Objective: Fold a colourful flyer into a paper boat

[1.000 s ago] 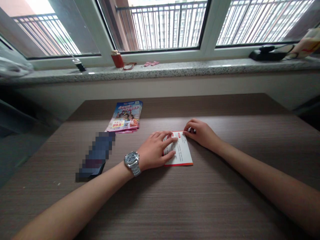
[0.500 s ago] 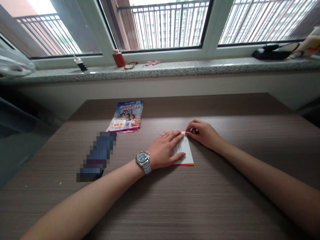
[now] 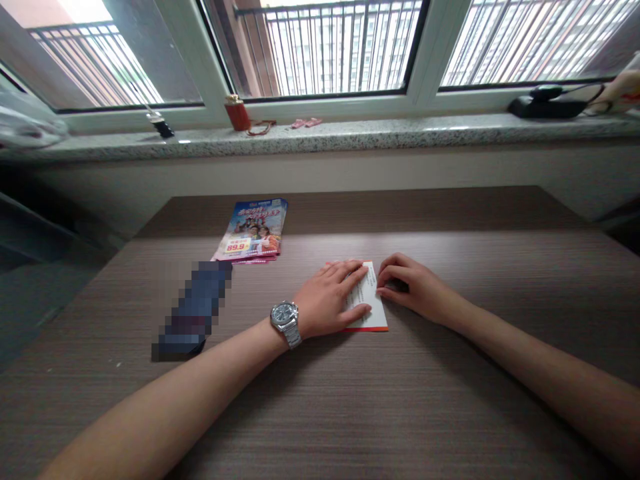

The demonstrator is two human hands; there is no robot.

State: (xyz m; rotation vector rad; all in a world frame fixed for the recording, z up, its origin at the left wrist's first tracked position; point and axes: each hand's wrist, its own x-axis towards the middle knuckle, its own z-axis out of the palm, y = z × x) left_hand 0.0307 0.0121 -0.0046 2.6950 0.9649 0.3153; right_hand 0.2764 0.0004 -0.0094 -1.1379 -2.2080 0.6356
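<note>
Head view: you have one white leaflet [image 3: 370,293] mid-surface, one stack of flyers [image 3: 256,227], sheets uncountable, near the far-left corner, and one pixelated dark object [image 3: 195,307] toward the left edge. The wood-grain table [image 3: 450,213] gives room between leaflet and far edge. Your left hand [image 3: 325,300] lies on the leaflet, fingers slightly spread; your right hand [image 3: 423,290] has thumb and forefinger together at its right edge, grip unclear.

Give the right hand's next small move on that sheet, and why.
The right hand should probably slide its fingertips along the right edge of the printed sheet to the near corner: the left hand lies flat on the sheet, seemingly steadying it, and the right fingertips sit at that edge, short of the corner.
</note>
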